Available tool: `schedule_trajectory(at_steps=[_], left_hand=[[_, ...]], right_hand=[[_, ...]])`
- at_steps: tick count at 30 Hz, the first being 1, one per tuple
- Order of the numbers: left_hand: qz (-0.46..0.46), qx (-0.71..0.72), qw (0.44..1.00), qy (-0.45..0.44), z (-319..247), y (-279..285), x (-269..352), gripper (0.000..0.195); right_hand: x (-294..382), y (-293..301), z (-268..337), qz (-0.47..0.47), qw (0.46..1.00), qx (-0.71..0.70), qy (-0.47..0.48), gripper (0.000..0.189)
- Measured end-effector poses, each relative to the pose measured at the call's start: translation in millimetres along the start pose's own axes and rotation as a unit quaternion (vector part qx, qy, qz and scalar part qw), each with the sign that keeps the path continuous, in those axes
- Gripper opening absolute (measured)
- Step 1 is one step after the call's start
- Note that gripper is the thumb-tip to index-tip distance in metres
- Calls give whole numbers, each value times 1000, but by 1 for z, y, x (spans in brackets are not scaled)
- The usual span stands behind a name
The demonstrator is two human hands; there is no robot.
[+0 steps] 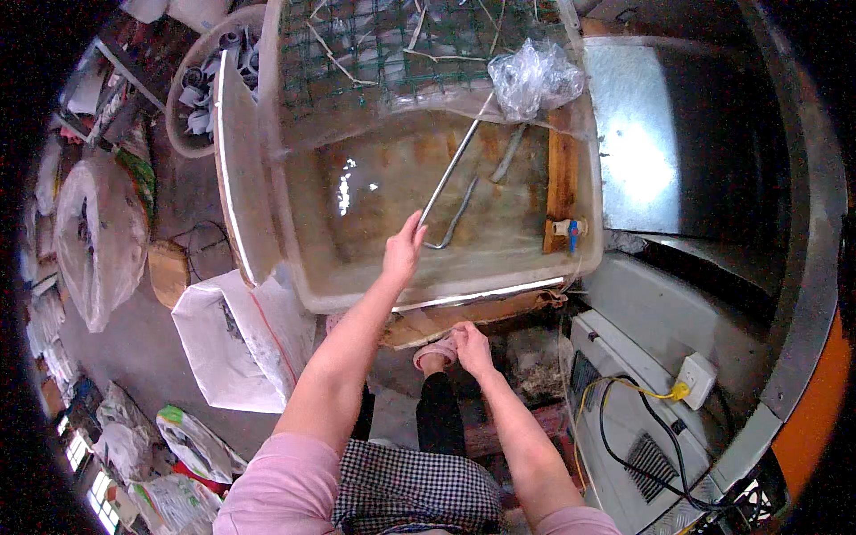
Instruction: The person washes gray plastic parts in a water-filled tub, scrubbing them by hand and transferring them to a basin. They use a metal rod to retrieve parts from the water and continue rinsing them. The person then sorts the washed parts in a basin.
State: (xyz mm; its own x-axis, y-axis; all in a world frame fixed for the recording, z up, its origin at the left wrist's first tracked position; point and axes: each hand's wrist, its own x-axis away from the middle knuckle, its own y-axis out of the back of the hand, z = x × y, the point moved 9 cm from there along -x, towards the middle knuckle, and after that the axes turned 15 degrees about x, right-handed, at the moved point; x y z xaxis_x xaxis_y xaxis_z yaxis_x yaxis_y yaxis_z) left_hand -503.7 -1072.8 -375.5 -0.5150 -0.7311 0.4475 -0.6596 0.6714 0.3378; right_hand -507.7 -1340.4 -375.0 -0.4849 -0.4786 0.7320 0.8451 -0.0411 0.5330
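Observation:
My left hand (404, 251) is closed around a thin metal rod (458, 154), which slants up and right over a large tub (588, 200) of cloudy water. The rod's upper end meets a crumpled clear plastic bag (531, 80). Below my left hand, a bent grey rod (461, 210) shows in the tub. Another short grey bar (509, 154) lies to its right. My right hand (472, 348) is low beside the edge of a brown board (428, 326) in front of the tub; its fingers are curled, and whether they grip the board cannot be told.
Green netting (388, 53) covers the tub's far part. A valve with a blue handle (573, 231) sits inside at right. White sack (234, 341) and round basket (175, 114) stand at left. A grey machine (635, 401) with cables and a socket (697, 381) is at right.

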Motion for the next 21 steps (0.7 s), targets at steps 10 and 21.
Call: schedule_trajectory(at_steps=[10,21], left_hand=[[-79,48,995,-41,-41,-46,-72,35],[-47,63,994,-79,-2,-16,-40,37]], right_hand=[[-12,2,-6,-22,999,-25,7,20],[11,-15,-4,13,999,-40,15,23]])
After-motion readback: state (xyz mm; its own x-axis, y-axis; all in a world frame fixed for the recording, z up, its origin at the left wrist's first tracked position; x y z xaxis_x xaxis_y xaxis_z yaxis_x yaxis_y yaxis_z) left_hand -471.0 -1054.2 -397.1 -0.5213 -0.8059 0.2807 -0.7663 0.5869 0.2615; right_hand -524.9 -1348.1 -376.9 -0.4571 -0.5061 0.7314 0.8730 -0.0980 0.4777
